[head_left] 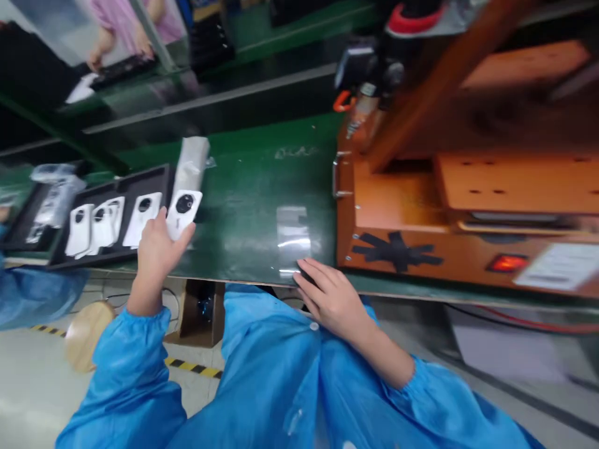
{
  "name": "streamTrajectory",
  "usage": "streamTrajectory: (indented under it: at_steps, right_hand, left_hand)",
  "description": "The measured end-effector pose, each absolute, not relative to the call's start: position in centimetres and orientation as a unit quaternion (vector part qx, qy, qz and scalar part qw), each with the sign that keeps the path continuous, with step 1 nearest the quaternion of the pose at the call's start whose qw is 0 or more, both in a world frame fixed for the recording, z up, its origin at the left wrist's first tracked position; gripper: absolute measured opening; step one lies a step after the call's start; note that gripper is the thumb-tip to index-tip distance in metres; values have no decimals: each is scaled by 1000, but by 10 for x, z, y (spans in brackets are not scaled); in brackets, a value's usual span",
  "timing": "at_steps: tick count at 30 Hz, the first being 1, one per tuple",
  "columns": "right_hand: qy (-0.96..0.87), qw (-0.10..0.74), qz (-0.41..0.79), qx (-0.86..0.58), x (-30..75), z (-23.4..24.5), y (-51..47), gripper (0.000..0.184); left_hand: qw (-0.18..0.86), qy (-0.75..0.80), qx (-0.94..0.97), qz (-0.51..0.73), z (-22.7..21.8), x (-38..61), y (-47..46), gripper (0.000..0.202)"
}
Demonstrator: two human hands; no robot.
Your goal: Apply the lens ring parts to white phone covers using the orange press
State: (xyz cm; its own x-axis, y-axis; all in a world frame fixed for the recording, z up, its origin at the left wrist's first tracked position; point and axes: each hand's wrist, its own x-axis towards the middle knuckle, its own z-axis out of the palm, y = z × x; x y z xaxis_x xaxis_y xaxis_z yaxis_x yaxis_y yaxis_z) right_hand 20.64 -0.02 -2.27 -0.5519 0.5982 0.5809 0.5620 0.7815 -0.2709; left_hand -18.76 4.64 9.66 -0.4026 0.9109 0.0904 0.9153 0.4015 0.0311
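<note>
My left hand (156, 249) is at the right end of the black tray (116, 182). Its fingers pinch a white part (184, 212) with a dark round lens, held just over the tray's edge. My right hand (330, 296) lies at the near edge of the green counter (243, 187), fingers loosely spread, tips touching a clear film (293, 240). Risk, as I judge it: the part is gripped by its lower end only and could slip. A drag of the right hand could pull the film off the counter.
</note>
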Motion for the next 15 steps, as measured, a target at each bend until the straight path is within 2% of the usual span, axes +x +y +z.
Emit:
streamTrajectory:
  at_steps: [3,6,9,11,13,15]
  right_hand:
    - [-882,334,55,-327,213,-25,-7,26]
    - [-870,347,74,-341,215,-30,-10,38]
    - [-844,370,99,-375,214,-34,-9,54]
    - [-828,387,115,-389,213,-37,-9,62]
    - [-816,409,121,-389,214,-40,-10,64]
    - [-804,431,119,-391,216,-43,-13,58]
  left_hand:
    - [8,-798,-601,-47,65,-142,47,77]
    - [31,-794,-602,-75,38,-112,56,73]
    - [77,-766,-619,-153,30,-93,53,78]
    - [67,-738,-638,-209,34,-80,35,69]
    - [-29,-717,-655,-237,39,-61,7,45]
    - [-188,-706,-644,-228,40,-39,-23,30]
